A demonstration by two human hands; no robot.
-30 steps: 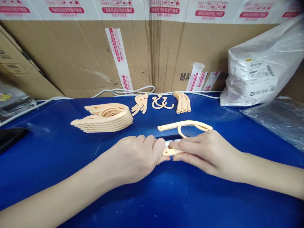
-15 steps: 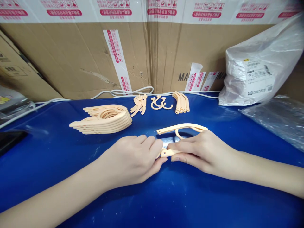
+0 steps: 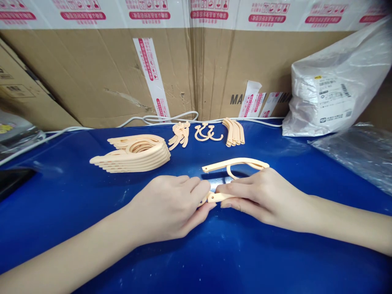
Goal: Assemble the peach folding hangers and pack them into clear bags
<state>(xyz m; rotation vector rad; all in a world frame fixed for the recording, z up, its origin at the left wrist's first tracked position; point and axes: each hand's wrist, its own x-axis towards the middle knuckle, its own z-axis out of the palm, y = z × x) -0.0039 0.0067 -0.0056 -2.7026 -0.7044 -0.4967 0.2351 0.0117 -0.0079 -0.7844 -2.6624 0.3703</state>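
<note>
My right hand (image 3: 263, 196) grips a curved cream plastic hanger part (image 3: 234, 162). One arm of it arcs above my fingers with a thin ring piece beneath, and the other arm's end, with a small hole, sticks out between thumb and forefinger. My left hand (image 3: 174, 204) is closed, thumb and fingers pinching a small cream plastic piece (image 3: 202, 201) against that end. Most of the small piece is hidden under the fingers. Both hands are just above the blue table (image 3: 196, 265).
Farther back lie a stack of cream hanger parts (image 3: 137, 157), small cream arms (image 3: 179, 132), cream hooks (image 3: 208, 132) and curved cream bars (image 3: 234, 132). Cardboard boxes (image 3: 104, 73) and a white cable (image 3: 171, 118) run behind. At right stands a white plastic bag (image 3: 306, 98).
Both hands hold nearly the same place. The left fingers have shifted slightly on the small piece, showing a bit more of it, and the hanger part has tipped very slightly.
</note>
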